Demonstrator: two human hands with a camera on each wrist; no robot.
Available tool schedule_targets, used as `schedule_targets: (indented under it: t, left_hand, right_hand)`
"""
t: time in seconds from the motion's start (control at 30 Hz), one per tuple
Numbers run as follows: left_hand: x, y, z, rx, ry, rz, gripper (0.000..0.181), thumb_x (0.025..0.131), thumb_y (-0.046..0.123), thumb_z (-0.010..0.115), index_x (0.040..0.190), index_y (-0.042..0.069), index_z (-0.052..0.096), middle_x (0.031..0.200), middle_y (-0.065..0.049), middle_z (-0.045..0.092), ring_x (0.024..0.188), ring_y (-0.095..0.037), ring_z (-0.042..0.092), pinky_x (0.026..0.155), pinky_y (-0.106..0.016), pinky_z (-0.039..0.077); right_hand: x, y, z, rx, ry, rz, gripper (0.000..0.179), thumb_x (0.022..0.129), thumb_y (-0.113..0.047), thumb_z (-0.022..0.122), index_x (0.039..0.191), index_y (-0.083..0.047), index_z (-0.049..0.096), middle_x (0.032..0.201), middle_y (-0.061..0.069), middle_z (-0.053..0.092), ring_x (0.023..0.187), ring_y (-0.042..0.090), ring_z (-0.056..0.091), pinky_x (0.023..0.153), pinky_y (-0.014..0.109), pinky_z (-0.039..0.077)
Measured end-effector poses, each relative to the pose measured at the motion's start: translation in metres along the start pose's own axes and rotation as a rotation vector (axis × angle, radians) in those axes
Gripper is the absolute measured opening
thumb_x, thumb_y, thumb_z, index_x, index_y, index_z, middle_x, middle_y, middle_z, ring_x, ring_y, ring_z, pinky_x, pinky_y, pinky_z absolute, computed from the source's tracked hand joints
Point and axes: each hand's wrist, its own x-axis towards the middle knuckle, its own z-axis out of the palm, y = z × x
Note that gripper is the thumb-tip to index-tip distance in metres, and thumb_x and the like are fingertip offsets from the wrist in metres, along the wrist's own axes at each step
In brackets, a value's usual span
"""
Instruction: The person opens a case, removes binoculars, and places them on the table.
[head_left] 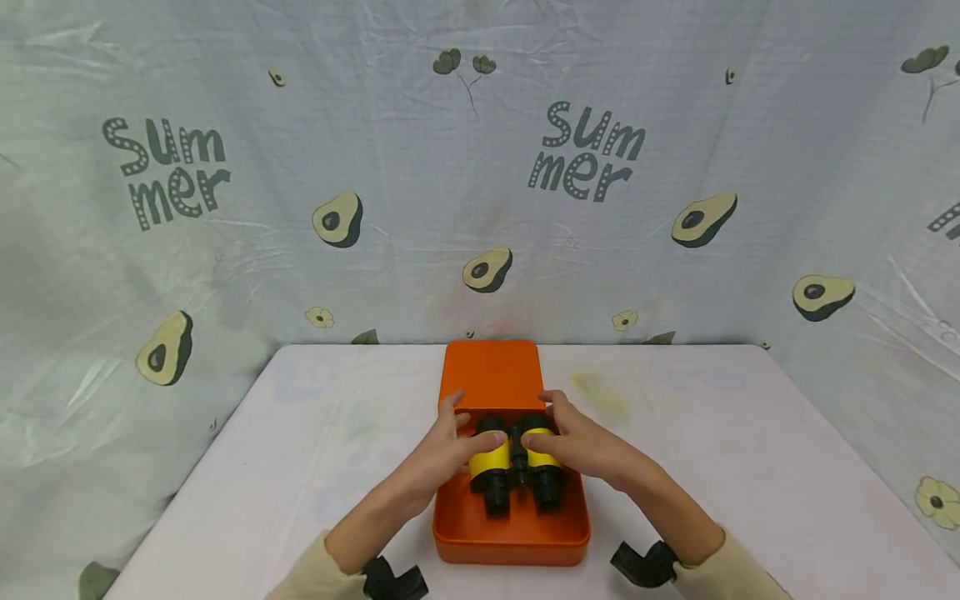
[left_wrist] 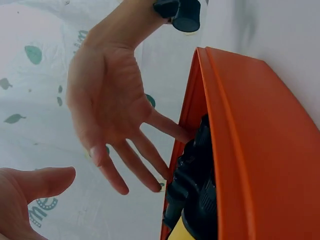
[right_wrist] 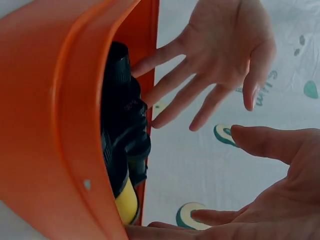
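A pair of black-and-yellow binoculars (head_left: 495, 493) lies inside an orange box (head_left: 513, 552), whose lid (head_left: 491, 375) is folded back behind it. My left hand (head_left: 441, 452) is at the box's left side, fingers spread and thumb overlapping one yellow barrel in the head view. On the opposite side my right hand (head_left: 583, 443) mirrors it, its thumb over the other barrel. Both wrist views show the thumbs standing apart from the binoculars (right_wrist: 125, 107), with the fingers extended near the box's rim. Neither hand grips anything.
The box stands on a white table (head_left: 337, 467). Behind the table hangs a pale curtain (head_left: 420, 167) printed with avocados and lettering. Black straps with small mounts (head_left: 647, 564) sit at both wrists, close to the tabletop.
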Motion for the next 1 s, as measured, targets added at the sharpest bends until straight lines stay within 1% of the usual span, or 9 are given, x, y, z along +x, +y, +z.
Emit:
schedule_targets:
  t: [0.07, 0.17, 0.23, 0.33, 0.43, 0.53, 0.63, 0.77, 1.0]
  left_hand:
    - [0.001, -0.002, 0.003, 0.001, -0.002, -0.011, 0.105, 0.093, 0.034, 0.074, 0.165, 0.01, 0.002, 0.168, -0.029, 0.017, 0.15, -0.051, 0.03, 0.117, -0.07, 0.033]
    - [0.003, -0.005, 0.007, -0.001, -0.003, -0.022, 0.11, 0.091, 0.034, 0.077, 0.165, 0.009, 0.0, 0.169, -0.028, 0.013, 0.154, -0.051, 0.019, 0.121, -0.073, 0.02]
    - [0.005, -0.008, 0.01, -0.005, 0.0, -0.023, 0.113, 0.089, 0.033, 0.079, 0.165, 0.008, 0.0, 0.17, -0.028, 0.012, 0.154, -0.05, 0.018, 0.121, -0.074, 0.016]
    - [0.007, -0.011, 0.013, -0.005, 0.005, -0.016, 0.113, 0.088, 0.029, 0.079, 0.165, 0.007, -0.001, 0.168, -0.029, 0.014, 0.15, -0.047, 0.026, 0.122, -0.073, 0.018]
    - [0.008, -0.013, 0.015, 0.019, 0.014, -0.018, 0.111, 0.087, 0.026, 0.079, 0.164, 0.006, 0.001, 0.164, -0.03, 0.021, 0.141, -0.044, 0.038, 0.121, -0.07, 0.025]
    - [0.009, -0.015, 0.016, 0.044, 0.022, -0.029, 0.111, 0.087, 0.026, 0.08, 0.164, 0.006, 0.002, 0.161, -0.031, 0.026, 0.137, -0.043, 0.043, 0.12, -0.069, 0.028]
    - [0.009, -0.016, 0.014, 0.059, 0.027, -0.041, 0.112, 0.087, 0.027, 0.08, 0.164, 0.006, 0.002, 0.161, -0.031, 0.027, 0.137, -0.043, 0.043, 0.12, -0.07, 0.028]
    - [0.009, -0.018, 0.01, 0.052, 0.006, -0.049, 0.112, 0.087, 0.028, 0.079, 0.164, 0.005, 0.002, 0.162, -0.03, 0.027, 0.139, -0.043, 0.041, 0.12, -0.07, 0.026]
    - [0.007, -0.015, 0.008, 0.057, -0.005, -0.068, 0.109, 0.087, 0.029, 0.079, 0.162, 0.003, 0.006, 0.159, -0.028, 0.031, 0.135, -0.039, 0.044, 0.121, -0.068, 0.027]
  right_hand:
    - [0.001, 0.0, 0.001, 0.035, -0.03, 0.02, 0.087, 0.099, -0.034, 0.066, 0.163, -0.004, 0.015, 0.168, 0.025, 0.024, 0.151, 0.043, 0.032, 0.119, 0.07, 0.029]
    - [0.003, 0.002, 0.005, 0.083, -0.053, 0.06, 0.092, 0.1, -0.034, 0.064, 0.165, -0.004, 0.007, 0.172, 0.022, 0.013, 0.157, 0.042, 0.019, 0.122, 0.073, 0.018]
    - [0.005, 0.004, 0.007, 0.096, -0.051, 0.076, 0.093, 0.101, -0.033, 0.063, 0.165, -0.004, 0.003, 0.173, 0.021, 0.007, 0.159, 0.042, 0.013, 0.122, 0.074, 0.015]
    - [0.009, 0.006, 0.01, 0.105, -0.029, 0.089, 0.092, 0.1, -0.032, 0.063, 0.165, -0.003, 0.005, 0.173, 0.021, 0.006, 0.158, 0.043, 0.013, 0.122, 0.074, 0.014]
    - [0.012, 0.007, 0.012, 0.111, -0.007, 0.098, 0.09, 0.099, -0.029, 0.063, 0.165, -0.004, 0.006, 0.173, 0.022, 0.007, 0.156, 0.044, 0.017, 0.121, 0.075, 0.015]
    - [0.014, 0.009, 0.012, 0.129, -0.004, 0.112, 0.091, 0.097, -0.027, 0.062, 0.165, -0.006, 0.005, 0.172, 0.022, 0.009, 0.155, 0.044, 0.021, 0.12, 0.076, 0.016]
    - [0.014, 0.009, 0.012, 0.155, -0.016, 0.117, 0.092, 0.095, -0.024, 0.061, 0.166, -0.007, 0.004, 0.173, 0.022, 0.007, 0.155, 0.045, 0.019, 0.12, 0.076, 0.014]
    - [0.013, 0.01, 0.013, 0.156, -0.022, 0.121, 0.091, 0.095, -0.022, 0.061, 0.166, -0.006, 0.006, 0.174, 0.02, 0.002, 0.157, 0.045, 0.013, 0.121, 0.076, 0.011]
    - [0.014, 0.013, 0.017, 0.136, -0.008, 0.086, 0.086, 0.096, -0.019, 0.059, 0.165, -0.003, 0.01, 0.173, 0.021, 0.006, 0.155, 0.044, 0.017, 0.122, 0.074, 0.013]
